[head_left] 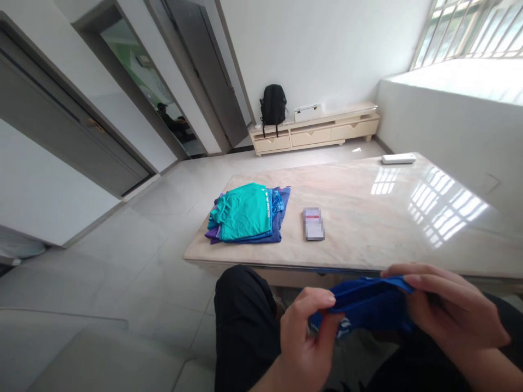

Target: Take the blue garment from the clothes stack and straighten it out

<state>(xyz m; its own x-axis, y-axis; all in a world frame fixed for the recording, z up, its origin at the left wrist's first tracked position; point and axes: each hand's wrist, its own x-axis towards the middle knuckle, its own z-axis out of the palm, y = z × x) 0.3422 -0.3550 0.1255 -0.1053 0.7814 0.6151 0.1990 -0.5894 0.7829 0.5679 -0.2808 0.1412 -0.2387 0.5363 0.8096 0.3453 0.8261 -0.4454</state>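
Two bare hands hold one blue garment (368, 305) low over the person's lap, in front of the near edge of a marble-topped table (368, 218). Left hand (306, 337): thumb and fingers pinched on the left end of the cloth, which bunches below the grip. Right hand (445, 310): fingers curled over the right end, thumb on top, so that the upper hem runs taut between the two grips. The garment touches neither the table nor the floor; its lower part hangs slack between the hands and shows a patch of white print.

On the table, well apart from the hands, lies a stack of folded clothes (247, 215), a teal piece uppermost over blue and purple ones. Just right of the stack sits a small blurred card-like object (314, 224). A white remote-like bar (399, 158) rests near the far right edge. Beyond stand a low cabinet (314, 130) with a black backpack (273, 104) upon it.

Likely faults, judged from this pose: both grips are on edges only, so a loosened pinch at the left could let that end drop onto the dark trousers (245, 321) or the floor. The slack lower part may fold unevenly if the hem is not kept level. The polished top looks slippery; a garment set down carelessly might nudge the stack, whose layers already sit slightly askew
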